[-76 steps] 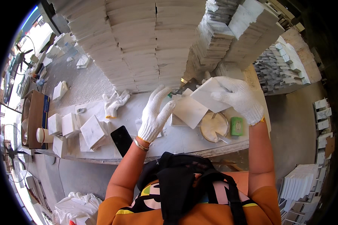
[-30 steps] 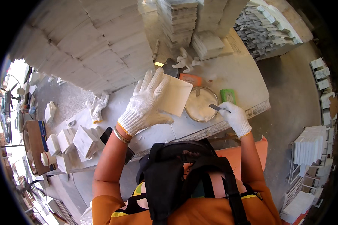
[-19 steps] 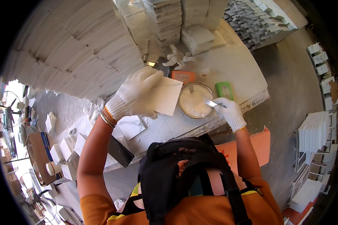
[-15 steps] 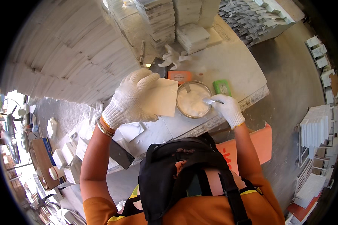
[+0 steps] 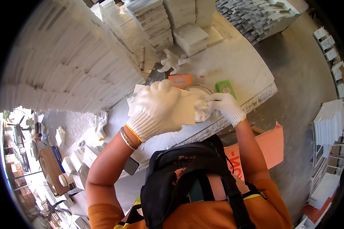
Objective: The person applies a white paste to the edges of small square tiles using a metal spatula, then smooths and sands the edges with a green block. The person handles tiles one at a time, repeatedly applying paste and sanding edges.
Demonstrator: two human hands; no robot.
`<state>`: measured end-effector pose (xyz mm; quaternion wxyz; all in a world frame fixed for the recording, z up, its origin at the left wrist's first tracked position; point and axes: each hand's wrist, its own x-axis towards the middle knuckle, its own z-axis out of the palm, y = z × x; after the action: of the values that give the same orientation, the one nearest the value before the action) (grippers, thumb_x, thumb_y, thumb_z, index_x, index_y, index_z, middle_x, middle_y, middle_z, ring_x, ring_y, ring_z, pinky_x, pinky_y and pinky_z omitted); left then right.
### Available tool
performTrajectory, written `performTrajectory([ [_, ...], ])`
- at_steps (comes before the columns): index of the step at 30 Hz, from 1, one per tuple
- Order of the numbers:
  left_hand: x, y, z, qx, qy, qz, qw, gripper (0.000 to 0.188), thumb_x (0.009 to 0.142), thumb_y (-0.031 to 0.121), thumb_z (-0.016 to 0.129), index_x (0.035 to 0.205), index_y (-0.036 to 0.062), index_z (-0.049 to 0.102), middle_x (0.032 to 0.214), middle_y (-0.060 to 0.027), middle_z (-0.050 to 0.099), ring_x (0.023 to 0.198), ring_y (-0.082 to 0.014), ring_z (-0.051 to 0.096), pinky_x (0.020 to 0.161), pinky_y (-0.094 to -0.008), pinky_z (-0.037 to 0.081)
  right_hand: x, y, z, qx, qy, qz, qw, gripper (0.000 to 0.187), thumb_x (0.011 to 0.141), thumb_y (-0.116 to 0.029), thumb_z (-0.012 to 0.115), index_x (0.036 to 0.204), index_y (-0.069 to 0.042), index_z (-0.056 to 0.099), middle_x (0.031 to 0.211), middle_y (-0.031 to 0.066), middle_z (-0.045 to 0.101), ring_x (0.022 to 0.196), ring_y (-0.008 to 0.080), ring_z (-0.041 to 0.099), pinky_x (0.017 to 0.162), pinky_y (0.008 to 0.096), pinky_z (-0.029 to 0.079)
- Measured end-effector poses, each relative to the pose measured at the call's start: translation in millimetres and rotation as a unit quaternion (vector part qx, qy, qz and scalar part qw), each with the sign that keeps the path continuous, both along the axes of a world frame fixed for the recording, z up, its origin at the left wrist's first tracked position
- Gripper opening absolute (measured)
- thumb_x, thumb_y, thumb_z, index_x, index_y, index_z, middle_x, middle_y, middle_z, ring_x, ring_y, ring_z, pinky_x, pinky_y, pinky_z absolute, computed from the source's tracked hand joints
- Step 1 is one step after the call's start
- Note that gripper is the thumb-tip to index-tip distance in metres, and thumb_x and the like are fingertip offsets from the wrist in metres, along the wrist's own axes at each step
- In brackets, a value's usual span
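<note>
My left hand (image 5: 154,110), in a white knitted glove, grips a flat white tile (image 5: 187,110) that reaches over the left side of a round tin (image 5: 207,89). Soft white paste (image 5: 198,91) fills the tin. My right hand (image 5: 226,107), also gloved, is closed at the tin's right edge, its fingertips pinched together. The small thin scraper seen in those fingers earlier is mostly hidden now. Just behind the tin lie an orange packet (image 5: 179,81) and a green box (image 5: 225,88).
Tall stacks of white stone tiles (image 5: 65,61) rise at the left and back of the worktable (image 5: 240,57). A spare white glove (image 5: 171,61) and a marker (image 5: 142,57) lie behind my left hand. A phone (image 5: 131,166) rests by the near edge. An orange sheet (image 5: 269,147) stands at my right.
My left hand has brought the tile right and nearer me, so it now covers part of the tin. My right hand has shifted slightly left, its scraper passing out of clear sight.
</note>
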<state>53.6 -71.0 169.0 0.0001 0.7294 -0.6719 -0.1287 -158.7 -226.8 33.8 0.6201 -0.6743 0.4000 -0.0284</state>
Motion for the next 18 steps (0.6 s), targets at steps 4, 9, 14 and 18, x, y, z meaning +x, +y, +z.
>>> performTrajectory([
  [4, -4, -13, -10, 0.038, -0.042, -0.016, 0.998, 0.068, 0.055, 0.035, 0.085, 0.121, 0.026, 0.072, 0.1, -0.0086, 0.063, 0.095, -0.0306, 0.066, 0.079, -0.0455, 0.055, -1, 10, 45, -0.056, 0.0, -0.025, 0.998, 0.027, 0.09, -0.023, 0.067, 0.105, -0.002, 0.076, 0.075, 0.0096, 0.07, 0.064, 0.0183, 0.066, 0.058, 0.0331, 0.051],
  [9, -5, -36, -10, 0.055, -0.06, -0.11, 0.991, 0.041, 0.067, 0.04, 0.081, 0.099, 0.0159, 0.077, 0.09, -0.0146, 0.071, 0.091, -0.0322, 0.07, 0.075, -0.0435, 0.058, 8, 32, 59, -0.331, -0.028, 0.055, 0.942, 0.023, 0.09, -0.02, 0.07, 0.109, -0.007, 0.075, 0.084, 0.0124, 0.073, 0.074, 0.025, 0.07, 0.068, 0.0348, 0.054],
  [14, 8, -43, -25, 0.087, -0.066, -0.087, 0.99, 0.05, 0.064, 0.052, 0.081, 0.094, 0.0125, 0.078, 0.088, -0.0167, 0.072, 0.083, -0.0338, 0.072, 0.074, -0.043, 0.059, 10, 35, 55, -0.417, -0.022, 0.007, 0.909, 0.021, 0.089, -0.024, 0.065, 0.104, -0.012, 0.074, 0.091, 0.0153, 0.073, 0.086, 0.0352, 0.07, 0.074, 0.0444, 0.056],
  [18, 15, -53, -21, 0.204, -0.042, -0.073, 0.975, 0.061, 0.059, 0.056, 0.084, 0.101, 0.0119, 0.076, 0.095, -0.0153, 0.069, 0.095, -0.0353, 0.067, 0.079, -0.0453, 0.055, -3, 22, 30, -0.402, 0.053, -0.004, 0.914, 0.023, 0.09, -0.025, 0.062, 0.106, -0.013, 0.074, 0.092, 0.0162, 0.073, 0.089, 0.036, 0.07, 0.077, 0.0467, 0.055],
])
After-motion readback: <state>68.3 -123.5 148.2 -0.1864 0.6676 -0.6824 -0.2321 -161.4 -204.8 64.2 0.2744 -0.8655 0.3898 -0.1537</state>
